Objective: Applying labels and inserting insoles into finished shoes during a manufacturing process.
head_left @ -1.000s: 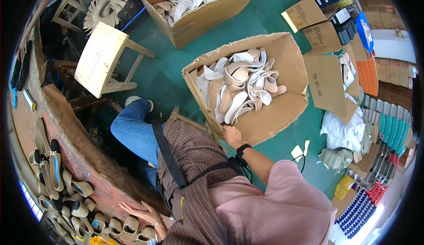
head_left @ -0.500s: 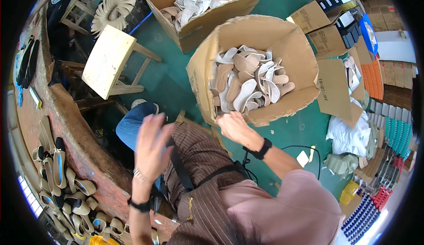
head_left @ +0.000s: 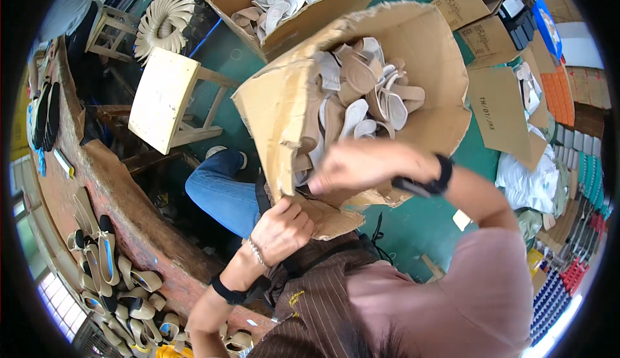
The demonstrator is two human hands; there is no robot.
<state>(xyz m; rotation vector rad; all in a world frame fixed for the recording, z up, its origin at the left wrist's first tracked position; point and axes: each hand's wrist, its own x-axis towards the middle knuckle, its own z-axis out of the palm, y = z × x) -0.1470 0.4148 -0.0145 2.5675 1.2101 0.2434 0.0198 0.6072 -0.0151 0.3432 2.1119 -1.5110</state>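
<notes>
A torn-edged cardboard box (head_left: 423, 35) tilts toward me, with loose beige and white shoe pieces (head_left: 355, 116) inside that look like insoles with curved uppers. My left hand (head_left: 282, 232) is closed on the near left edge of this box, its fingers wrapped over the cardboard. Over the near side of the box opening is my right hand (head_left: 365, 167), blurred by motion, its fingertips low beside the near wall. Whether its fingers grip anything is not clear. The near flap (head_left: 329, 221) of the box bends down toward my lap.
Behind stands another cardboard box (head_left: 342, 12) of similar pieces. A wooden stool (head_left: 165, 96) is at the left, near a ring of stacked beige pieces (head_left: 165, 25). Finished shoes (head_left: 106, 255) lie on the worn workbench (head_left: 155, 242). More open cartons (head_left: 494, 109) line the right.
The box has come nearer and tilted toward me. My left hand went from the air to its near edge. My right hand moved from the near rim to above the opening.
</notes>
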